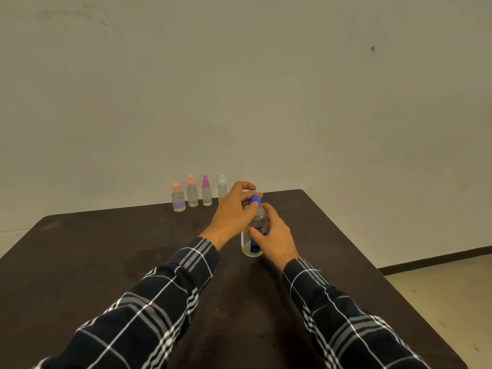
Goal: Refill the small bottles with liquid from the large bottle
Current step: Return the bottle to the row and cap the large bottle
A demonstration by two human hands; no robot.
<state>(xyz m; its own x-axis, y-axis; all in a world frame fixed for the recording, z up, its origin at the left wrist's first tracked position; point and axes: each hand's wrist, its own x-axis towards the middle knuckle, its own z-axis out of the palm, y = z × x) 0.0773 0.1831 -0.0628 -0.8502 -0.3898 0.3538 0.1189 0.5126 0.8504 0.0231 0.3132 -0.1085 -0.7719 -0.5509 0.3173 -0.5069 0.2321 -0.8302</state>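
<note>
Fingers of my left hand pinch the blue cap on top of the large bottle, thumb on the near side, the others curled over the far side. My right hand wraps round the bottle's body, thumb across its blue label. The bottle is clear, stands upright on the dark tabletop toward its far right part, and has liquid low inside it. Four small bottles stand in a row at the far edge, just left of my left hand, all capped: two peach, one magenta, one white. Both my sleeves are dark plaid.
</note>
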